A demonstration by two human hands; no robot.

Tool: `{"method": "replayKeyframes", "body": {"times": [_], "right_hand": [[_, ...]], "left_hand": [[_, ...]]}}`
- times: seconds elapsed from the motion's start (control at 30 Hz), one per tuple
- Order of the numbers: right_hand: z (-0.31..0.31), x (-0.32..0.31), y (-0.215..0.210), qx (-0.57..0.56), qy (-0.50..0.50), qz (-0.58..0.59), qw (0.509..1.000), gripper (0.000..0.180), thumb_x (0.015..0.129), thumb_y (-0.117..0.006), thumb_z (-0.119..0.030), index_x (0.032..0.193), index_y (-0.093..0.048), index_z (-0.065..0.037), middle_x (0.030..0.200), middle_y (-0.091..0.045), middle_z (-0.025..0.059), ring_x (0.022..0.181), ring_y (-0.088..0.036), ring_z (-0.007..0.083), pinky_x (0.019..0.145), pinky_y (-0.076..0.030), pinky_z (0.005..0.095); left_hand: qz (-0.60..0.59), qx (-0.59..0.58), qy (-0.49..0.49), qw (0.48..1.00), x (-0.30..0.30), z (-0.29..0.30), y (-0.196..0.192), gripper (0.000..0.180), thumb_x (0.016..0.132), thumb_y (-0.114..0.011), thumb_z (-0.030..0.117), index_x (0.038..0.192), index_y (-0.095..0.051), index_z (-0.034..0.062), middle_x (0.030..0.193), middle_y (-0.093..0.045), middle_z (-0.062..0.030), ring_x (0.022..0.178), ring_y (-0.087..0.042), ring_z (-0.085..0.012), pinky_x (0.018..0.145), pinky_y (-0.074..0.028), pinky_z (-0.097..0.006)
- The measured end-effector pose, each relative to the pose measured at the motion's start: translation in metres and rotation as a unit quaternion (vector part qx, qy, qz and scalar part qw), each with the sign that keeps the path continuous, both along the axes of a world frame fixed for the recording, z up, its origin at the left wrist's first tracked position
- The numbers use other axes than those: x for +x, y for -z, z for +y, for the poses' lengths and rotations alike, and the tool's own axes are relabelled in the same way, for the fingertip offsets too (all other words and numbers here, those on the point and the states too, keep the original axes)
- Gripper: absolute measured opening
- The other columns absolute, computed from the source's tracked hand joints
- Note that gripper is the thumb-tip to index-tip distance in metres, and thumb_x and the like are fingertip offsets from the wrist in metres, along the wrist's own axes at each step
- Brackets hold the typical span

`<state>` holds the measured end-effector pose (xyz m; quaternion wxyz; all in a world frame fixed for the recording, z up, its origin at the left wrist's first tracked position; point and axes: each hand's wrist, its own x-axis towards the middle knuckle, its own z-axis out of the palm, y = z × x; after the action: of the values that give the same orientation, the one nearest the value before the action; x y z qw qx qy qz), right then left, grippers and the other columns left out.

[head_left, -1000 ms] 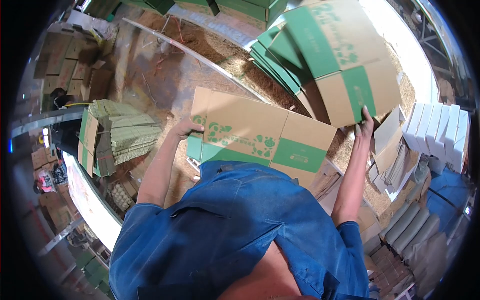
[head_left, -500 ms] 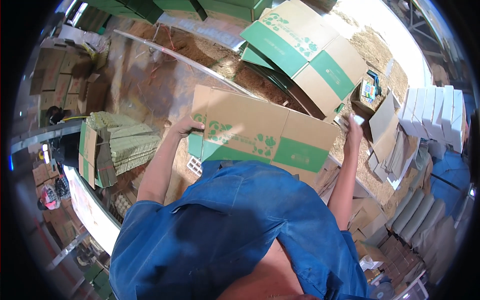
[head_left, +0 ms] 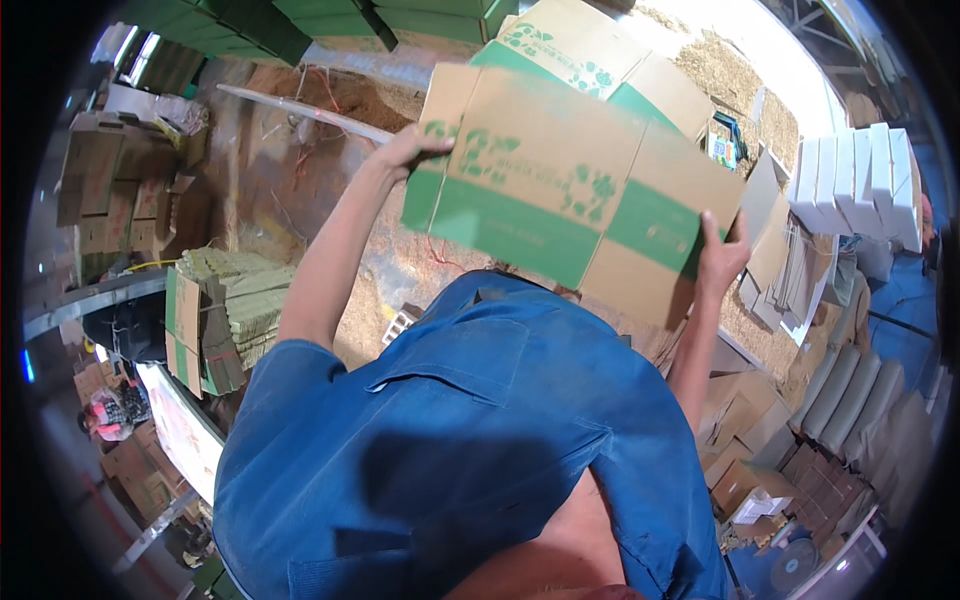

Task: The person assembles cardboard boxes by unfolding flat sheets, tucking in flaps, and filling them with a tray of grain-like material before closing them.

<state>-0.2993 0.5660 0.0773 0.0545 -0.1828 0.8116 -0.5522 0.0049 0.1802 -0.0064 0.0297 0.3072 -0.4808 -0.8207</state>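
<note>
A brown cardboard box with a green band and green printed shapes is held up in front of me, tilted down to the right. It looks folded flat or nearly so. My left hand grips its upper left edge, fingers lying over the printed face. At the opposite end my right hand has hold of the right edge; part of its grip is hidden. Just behind the held box, a stack of similar flat cardboard boxes shows above its top edge.
Bundled pale green sheets stand at left, beyond them a pile of brown boxes. On the right are white boxes, loose cardboard and grey rolls. Green cartons line the back. Another person is far left.
The box has risen and moved right, away from my body, now covering part of the stack. My right hand, apart from its right edge before, now grips it.
</note>
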Motion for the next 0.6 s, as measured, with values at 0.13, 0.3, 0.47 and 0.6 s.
{"method": "replayKeyframes", "body": {"times": [0.13, 0.3, 0.47, 0.6], "right_hand": [[-0.002, -0.031, -0.007, -0.020, 0.017, 0.027, 0.999, 0.055, 0.083, -0.074, -0.004, 0.131, -0.053, 0.010, 0.120, -0.066, 0.0157, 0.107, -0.062, 0.0203, 0.095, -0.047, 0.0298], [0.003, -0.030, -0.021, 0.002, 0.031, 0.092, 0.995, 0.061, 0.082, -0.077, -0.006, 0.133, -0.049, 0.012, 0.117, -0.065, 0.0172, 0.101, -0.065, 0.0208, 0.090, -0.051, 0.0298], [0.041, -0.051, 0.001, -0.125, -0.038, -0.314, 0.940, 0.039, 0.088, -0.071, -0.010, 0.121, -0.058, 0.005, 0.103, -0.068, 0.0113, 0.087, -0.067, 0.0192, 0.076, -0.054, 0.0284], [0.063, -0.068, 0.005, -0.260, -0.059, -0.373, 0.889, 0.039, 0.093, -0.066, -0.014, 0.124, -0.055, 0.006, 0.106, -0.069, 0.0123, 0.092, -0.068, 0.0230, 0.083, -0.055, 0.0332]], "left_hand": [[0.027, 0.015, -0.030, 0.999, -0.043, -0.018, -0.023, 0.048, 0.082, -0.074, 0.009, 0.126, -0.056, -0.0007, 0.116, -0.066, -0.0107, 0.102, -0.066, -0.0195, 0.089, -0.056, -0.035], [0.008, 0.036, -0.052, 0.998, -0.060, -0.028, -0.026, 0.043, 0.083, -0.074, 0.008, 0.121, -0.058, -0.0037, 0.108, -0.069, -0.0131, 0.093, -0.069, -0.0196, 0.081, -0.059, -0.032], [-0.005, 0.079, -0.054, 0.995, -0.069, -0.041, 0.001, 0.042, 0.082, -0.073, 0.005, 0.121, -0.060, -0.0035, 0.108, -0.069, -0.0143, 0.093, -0.070, -0.0212, 0.081, -0.060, -0.034], [-0.024, 0.112, -0.068, 0.991, -0.072, -0.046, 0.013, 0.040, 0.083, -0.073, 0.003, 0.119, -0.060, -0.0048, 0.108, -0.069, -0.0169, 0.091, -0.071, -0.0225, 0.079, -0.062, -0.036]]}}
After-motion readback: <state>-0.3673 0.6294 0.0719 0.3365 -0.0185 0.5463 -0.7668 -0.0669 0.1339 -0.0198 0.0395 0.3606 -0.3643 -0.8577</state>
